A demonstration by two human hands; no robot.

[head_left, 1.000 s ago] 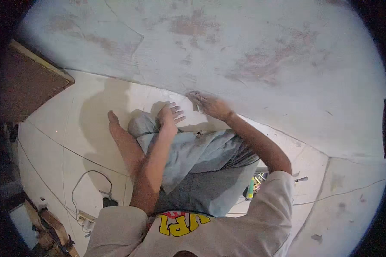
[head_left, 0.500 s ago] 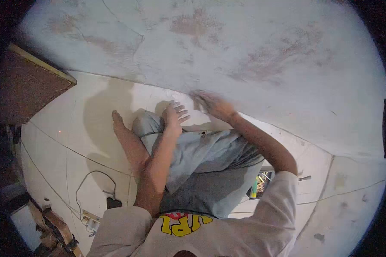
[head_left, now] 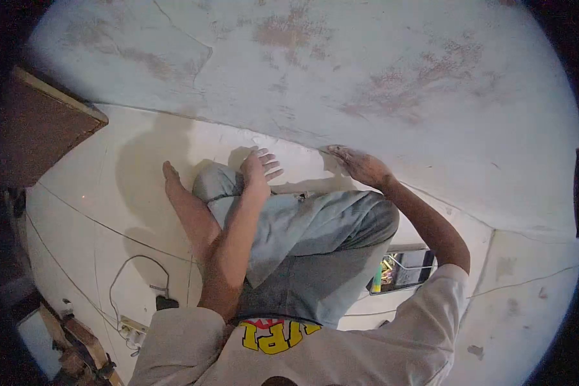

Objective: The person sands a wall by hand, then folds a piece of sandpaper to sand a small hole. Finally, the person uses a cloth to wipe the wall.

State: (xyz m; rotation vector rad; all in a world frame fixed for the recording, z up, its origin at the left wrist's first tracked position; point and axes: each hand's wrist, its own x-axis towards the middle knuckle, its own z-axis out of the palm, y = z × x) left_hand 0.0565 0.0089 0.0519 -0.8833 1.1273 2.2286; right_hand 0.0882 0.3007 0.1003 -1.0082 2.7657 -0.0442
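Observation:
My left hand point(head_left: 258, 166) hovers over or rests by my bent knee in the head view, its fingers spread and nothing in them. Further right, my right hand point(head_left: 363, 167) lies at the foot of the pale wall point(head_left: 392, 77), where it meets the floor point(head_left: 141, 212). Its fingers are stretched out, point left and look dusty with white; I see no tool in them. A whitish smear point(head_left: 283, 149) runs along this joint, between the two hands. The underside of the right fingers is hidden.
Beside my right thigh sits a dark tray point(head_left: 402, 270) with small bright items. A black plug with a cable point(head_left: 166, 302) and a socket strip point(head_left: 132, 331) lie at left. A brown board point(head_left: 51, 128) juts in at upper left. Thin wires cross the floor.
My right hand has slid right along the foot of the wall, and its blur is gone. The right elbow has swung outward, showing more of the tray. My left hand has barely moved.

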